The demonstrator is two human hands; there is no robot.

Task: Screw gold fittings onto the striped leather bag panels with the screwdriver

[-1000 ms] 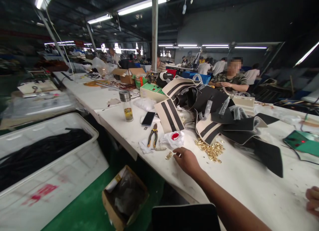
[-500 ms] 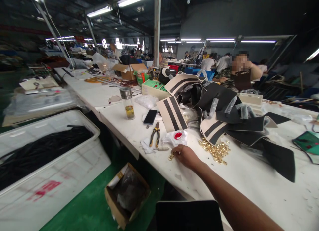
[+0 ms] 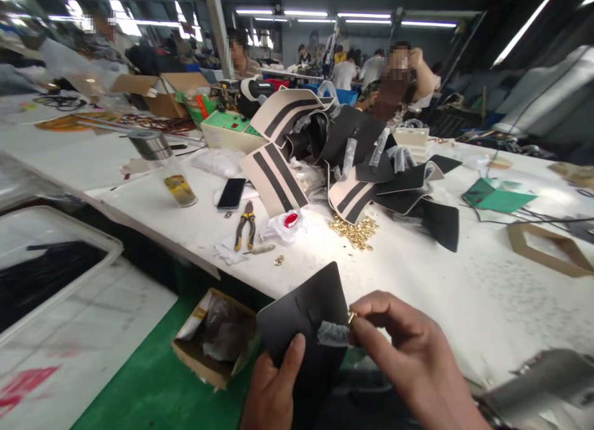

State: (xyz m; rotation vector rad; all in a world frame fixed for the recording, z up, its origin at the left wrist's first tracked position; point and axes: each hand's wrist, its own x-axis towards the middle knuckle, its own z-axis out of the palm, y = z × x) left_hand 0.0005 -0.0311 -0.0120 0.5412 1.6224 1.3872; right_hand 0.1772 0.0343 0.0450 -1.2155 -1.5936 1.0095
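Observation:
My left hand (image 3: 273, 390) grips a black leather-like panel (image 3: 309, 297), its thumb pressed flat on the face. At the panel's right edge, my right hand (image 3: 413, 349) pinches a small gold metal piece (image 3: 351, 317) between thumb and fingertips. A tab wrapped in clear plastic (image 3: 333, 335) sticks out from the panel just below that piece; whether the two touch I cannot tell. On the white table (image 3: 297, 275) beyond lie a few loose gold pieces (image 3: 279, 260) and a larger gold pile (image 3: 355, 232). Yellow-and-black pliers (image 3: 245, 226) rest left of them.
Stacked panels (image 3: 278, 176) with black stripes and black sides cover the table's middle. A phone (image 3: 231, 193), a glass bottle (image 3: 179, 189) and a green-topped machine (image 3: 227, 130) stand left. Below are a cardboard box (image 3: 208, 362) and a white bin (image 3: 116, 306). Co-workers sit behind.
My right hand has left the small gold cluster near the pliers and come back with a gold piece. The black panel is now raised in my left hand. The view has shifted.

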